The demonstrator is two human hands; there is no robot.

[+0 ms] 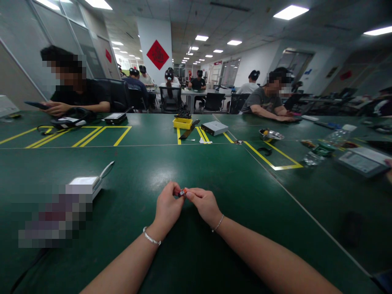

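— Holding what, and where?
— Pinching a tiny part [182, 192] by its ends, left hand [167, 206] and right hand [204, 203] both curled tight, hovering just above the table [232, 179].
— Handling how?
— Probably feeling light, stiff and easy to drop; gripping by the ends.
— Working where?
— Facing smooth green matting, sitting opposite seated people [82, 98], under bright lights [290, 12].

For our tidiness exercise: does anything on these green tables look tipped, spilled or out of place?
A clear plastic bottle on the right-hand table seems to lie on its side; no spill shows. Otherwise nothing stands out: the left hand and right hand pinch a small orange part together.
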